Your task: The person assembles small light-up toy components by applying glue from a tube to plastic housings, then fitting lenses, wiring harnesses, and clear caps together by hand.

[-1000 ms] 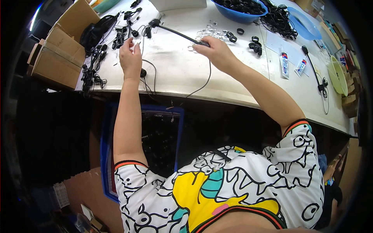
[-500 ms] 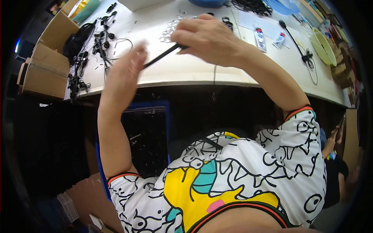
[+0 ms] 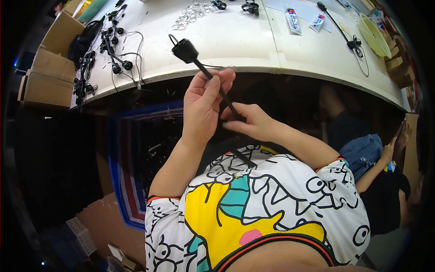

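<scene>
A thin black stalk (image 3: 226, 100) with a black cup-shaped head (image 3: 185, 51) slants down towards me, just off the table's front edge. From the head come a short wire loop and a thin cable. My left hand (image 3: 202, 102) pinches the stalk below the head, thumb on top. Lower down, my right hand (image 3: 253, 121) closes its fingers around the other end, which they partly hide.
On the white table (image 3: 226, 43) lie clear rings (image 3: 192, 13), black corded parts (image 3: 111, 45), two tubes (image 3: 293, 21) and another black stalk (image 3: 335, 22). A cardboard box (image 3: 52, 68) stands left, a yellow-green basket (image 3: 375, 36) right. A blue-edged bin (image 3: 118, 167) is below; another person (image 3: 380, 195) sits right.
Both hands have come down and back from above the table towards my body, bringing the stalk along. Its cup-shaped head now shows beyond my left hand.
</scene>
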### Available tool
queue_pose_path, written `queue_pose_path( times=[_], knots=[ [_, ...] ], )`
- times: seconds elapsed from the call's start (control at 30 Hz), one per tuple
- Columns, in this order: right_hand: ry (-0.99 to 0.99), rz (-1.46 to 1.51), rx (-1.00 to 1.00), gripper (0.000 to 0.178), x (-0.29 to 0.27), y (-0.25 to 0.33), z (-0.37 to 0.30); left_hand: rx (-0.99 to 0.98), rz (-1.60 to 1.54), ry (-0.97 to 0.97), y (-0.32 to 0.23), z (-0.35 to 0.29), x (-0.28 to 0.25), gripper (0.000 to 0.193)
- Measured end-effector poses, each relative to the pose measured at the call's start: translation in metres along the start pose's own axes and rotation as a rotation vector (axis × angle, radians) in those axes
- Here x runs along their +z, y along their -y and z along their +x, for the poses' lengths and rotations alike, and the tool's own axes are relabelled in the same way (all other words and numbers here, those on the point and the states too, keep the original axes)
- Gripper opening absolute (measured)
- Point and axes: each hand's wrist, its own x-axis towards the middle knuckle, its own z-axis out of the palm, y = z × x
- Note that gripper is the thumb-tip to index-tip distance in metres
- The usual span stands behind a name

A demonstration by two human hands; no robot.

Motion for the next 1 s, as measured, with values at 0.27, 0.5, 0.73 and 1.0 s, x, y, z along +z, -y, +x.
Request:
queue_pose_path(
  times=[0.27,0.5,0.73,1.0],
  knots=[
    [0.056,-0.127,-0.117,0.037,-0.012,-0.032,-0.006,0.184,-0.326,0.038,-0.008,0.015,-0.004,0.050],
    [0.160,-0.363,0.012,0.019,-0.009,-0.110,0.000,0.397,-0.220,-0.033,-0.045,0.017,-0.019,0.050],
    [0.231,-0.744,0.100,0.020,-0.003,-0.156,0.001,0.501,-0.133,-0.093,-0.071,0.014,-0.037,0.051],
    [-0.062,-0.406,-0.255,0.028,-0.027,-0.047,0.031,0.240,-0.098,0.048,-0.031,0.005,-0.053,0.056]
  ],
)
